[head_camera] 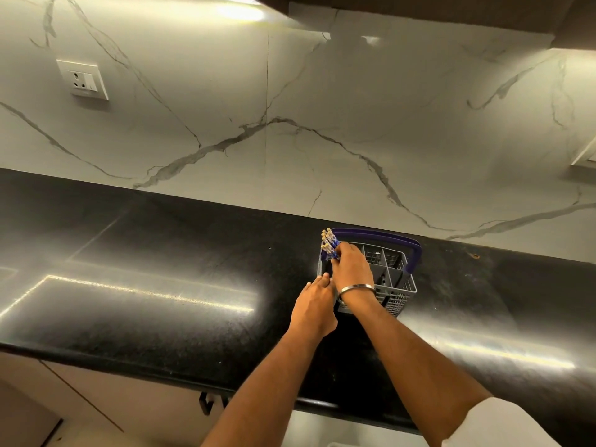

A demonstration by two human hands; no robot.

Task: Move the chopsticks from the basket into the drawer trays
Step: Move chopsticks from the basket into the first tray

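Observation:
A grey cutlery basket with a purple handle stands on the black counter near the wall. A bunch of chopsticks with blue bands and pale tips sticks up from its back left compartment. My right hand reaches over the basket and grips the chopsticks around their middle. My left hand rests against the basket's near left side with its fingers straight. The drawer trays are out of view.
The black counter runs left to right below a marble wall with a socket at the upper left. A dark drawer handle shows under the counter's front edge. A small brown speck lies right of the basket.

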